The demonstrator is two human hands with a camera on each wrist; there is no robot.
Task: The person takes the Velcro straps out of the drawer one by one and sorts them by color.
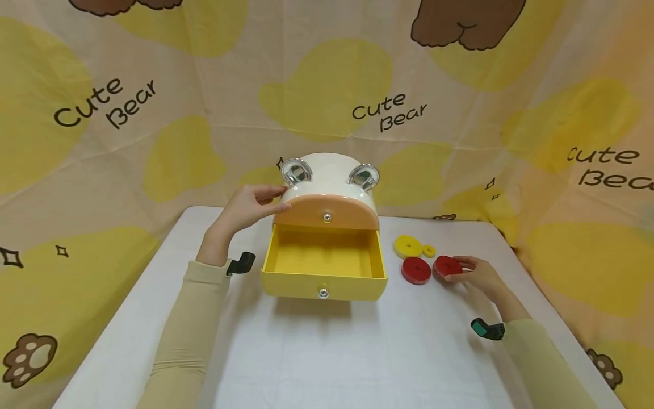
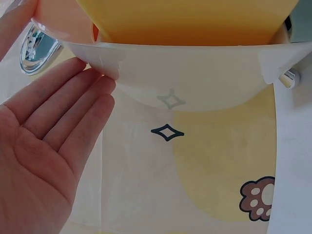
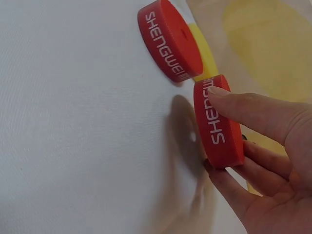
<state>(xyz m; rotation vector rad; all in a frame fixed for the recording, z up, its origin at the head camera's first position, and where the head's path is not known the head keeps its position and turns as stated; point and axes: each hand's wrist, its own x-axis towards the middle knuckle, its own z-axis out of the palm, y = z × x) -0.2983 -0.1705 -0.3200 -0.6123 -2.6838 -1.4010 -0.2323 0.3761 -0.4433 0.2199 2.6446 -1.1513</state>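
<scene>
A white drawer box (image 1: 327,176) with silver ears stands in the middle of the table in the head view. Its yellow lower drawer (image 1: 324,284) is pulled out, while the orange upper drawer (image 1: 337,213) is closed. My left hand (image 1: 247,207) touches the box's left side; in the left wrist view its fingers (image 2: 73,107) lie fairly straight against the white wall. At the right, my right hand (image 1: 480,277) holds a red tape roll (image 3: 218,122) between thumb and fingers, the lettering on its edge partly covered by the thumb. The roll's shadow falls beside it.
A second red tape roll (image 1: 416,271) lies just left of the held one. Behind it are a large yellow roll (image 1: 401,245) and a small yellow roll (image 1: 429,250). The white table (image 1: 332,358) meets a patterned cloth backdrop (image 1: 230,102) at the back and sides.
</scene>
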